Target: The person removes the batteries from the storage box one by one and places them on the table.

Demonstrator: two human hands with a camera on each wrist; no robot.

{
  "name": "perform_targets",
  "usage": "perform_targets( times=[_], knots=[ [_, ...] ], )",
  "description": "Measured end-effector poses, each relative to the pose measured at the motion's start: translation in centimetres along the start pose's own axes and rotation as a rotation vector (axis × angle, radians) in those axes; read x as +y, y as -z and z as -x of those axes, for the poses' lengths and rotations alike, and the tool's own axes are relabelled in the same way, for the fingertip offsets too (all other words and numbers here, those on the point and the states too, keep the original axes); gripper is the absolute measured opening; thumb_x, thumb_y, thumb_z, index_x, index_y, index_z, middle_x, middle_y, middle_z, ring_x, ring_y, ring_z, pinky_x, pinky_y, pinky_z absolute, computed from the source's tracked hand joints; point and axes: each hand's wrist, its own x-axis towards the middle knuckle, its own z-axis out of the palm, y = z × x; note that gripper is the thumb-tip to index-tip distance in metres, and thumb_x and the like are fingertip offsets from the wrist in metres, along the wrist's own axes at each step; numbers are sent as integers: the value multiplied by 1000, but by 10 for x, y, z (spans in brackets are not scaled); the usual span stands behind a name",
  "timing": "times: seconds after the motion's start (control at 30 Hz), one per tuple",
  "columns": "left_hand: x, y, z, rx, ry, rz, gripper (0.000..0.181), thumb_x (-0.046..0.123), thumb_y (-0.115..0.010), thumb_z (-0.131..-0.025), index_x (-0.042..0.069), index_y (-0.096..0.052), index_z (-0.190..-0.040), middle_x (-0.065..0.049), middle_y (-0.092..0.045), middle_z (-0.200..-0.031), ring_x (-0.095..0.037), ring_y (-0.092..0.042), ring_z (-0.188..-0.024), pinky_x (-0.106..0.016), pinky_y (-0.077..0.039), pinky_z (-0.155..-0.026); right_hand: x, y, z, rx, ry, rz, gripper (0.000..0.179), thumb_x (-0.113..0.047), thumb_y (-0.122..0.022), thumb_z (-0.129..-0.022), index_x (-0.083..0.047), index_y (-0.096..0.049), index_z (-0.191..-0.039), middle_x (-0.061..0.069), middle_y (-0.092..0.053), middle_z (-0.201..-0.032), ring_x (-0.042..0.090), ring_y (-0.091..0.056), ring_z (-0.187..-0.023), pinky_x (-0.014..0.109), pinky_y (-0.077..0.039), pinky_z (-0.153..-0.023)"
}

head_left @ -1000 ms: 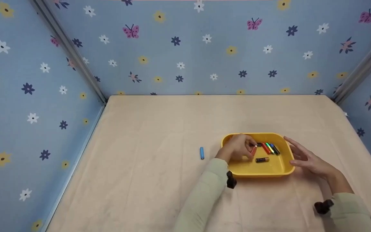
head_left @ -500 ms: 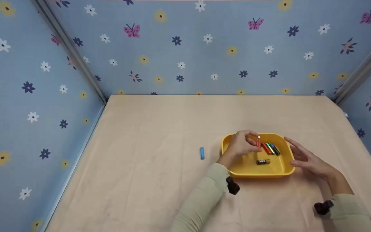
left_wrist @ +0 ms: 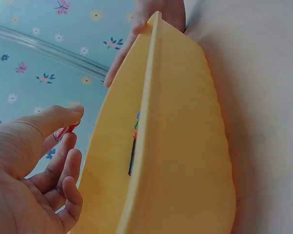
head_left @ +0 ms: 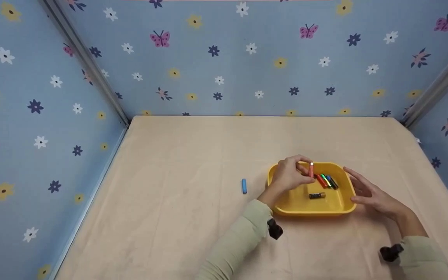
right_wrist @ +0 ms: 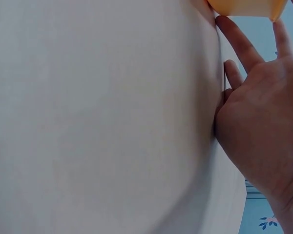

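Note:
My left hand pinches a red battery between thumb and fingers, upright above the yellow tray. In the left wrist view, the red battery is partly covered by the thumb and fingertips. Inside the tray, another red battery lies in a slanted row with a shiny green one and a dark one with blue. Closer to the front, a black-and-copper battery lies sideways. My right hand touches the tray's right end with extended fingers.
A blue battery lies on the beige-covered table, left of the tray. Flower-patterned blue panels stand behind and at both sides. A black wrist device sits at the left cuff, another at the right.
My left hand has risen from the tray with the red battery, turning it upright. The black-and-copper battery has shifted slightly toward the front. My right hand stays at the tray's end.

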Motion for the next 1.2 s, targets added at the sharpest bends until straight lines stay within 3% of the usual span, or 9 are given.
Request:
perform_targets(
  times=[0.07, 0.13, 0.2, 0.27, 0.4, 0.5, 0.6, 0.73, 1.2],
  knots=[
    [0, 4, 3, -7, -11, -5, 47, 10, -98, -87, 22, -80, -129, 4, -82, -90, 0, -65, -74, -16, -51, -73, 1, 0, 0, -4, 6, -5, 96, -22, -68, -110, -36, -8, -183, 18, 0, -192, 44, -10, -178, 29, -41, -126],
    [0, 8, 5, -9, -28, -14, 47, 12, -99, -87, 22, -80, -130, 3, -84, -93, 0, -66, -75, -17, -52, -75, 2, 0, 0, -6, 11, -19, 95, -21, -68, -110, -36, -10, -183, 17, 0, -192, 15, -20, -178, 12, -38, -116],
    [-1, 14, 7, -14, -48, -15, 47, 12, -98, -88, 22, -80, -131, 1, -85, -97, 0, -68, -77, -18, -53, -77, 2, 0, 0, -9, 16, -39, 95, -20, -69, -110, -36, -10, -183, 17, 1, -192, -12, -27, -166, 7, -37, -112],
    [-2, 21, 10, -18, -68, -17, 48, 12, -98, -88, 21, -80, -132, -1, -85, -100, 0, -69, -79, -18, -55, -78, 3, 0, 0, -9, 17, -49, 94, -20, -68, -110, -36, -10, -183, 17, 0, -192, -19, -29, -159, 7, -38, -112],
    [-6, 36, 14, -17, -113, -49, 50, 14, -98, -88, 20, -79, -134, -2, -85, -102, -1, -71, -82, -19, -57, -81, 2, -2, 0, -9, 5, -47, 95, -20, -68, -110, -37, -8, -183, 17, 0, -192, 28, -15, -180, 7, -38, -112],
    [-11, 47, 17, -10, -147, -89, 50, 16, -98, -89, 19, -79, -135, -3, -85, -104, -2, -72, -84, -19, -59, -83, 1, -3, 1, -8, -10, -35, 97, -21, -68, -110, -38, -7, -183, 16, 1, -193, 54, 1, -175, 17, -39, -120],
    [-15, 60, 22, -2, -164, -90, 50, 15, -97, -90, 18, -78, -136, -4, -86, -104, -2, -72, -84, -20, -60, -84, 1, -3, 0, -10, -17, -36, 98, -22, -69, -109, -39, -5, -183, 14, 1, -193, 55, 2, -175, 46, -31, -133],
    [-22, 77, 28, 13, -153, -57, 51, 12, -98, -88, 18, -78, -135, -6, -85, -105, -3, -70, -82, -18, -60, -80, 1, -4, 0, -1, -19, -53, 100, -23, -70, -108, -39, -6, -183, 14, 2, -193, 54, 3, -175, 73, -14, -132],
    [-57, 121, 44, 72, -113, -66, 53, 9, -97, -87, 16, -78, -136, -11, -85, -105, -8, -65, -83, -19, -58, -78, 0, -3, 0, 4, -15, -60, 101, -21, -71, -107, -39, -7, -183, 13, 5, -193, 54, 5, -175, 77, -9, -132]
  ],
)
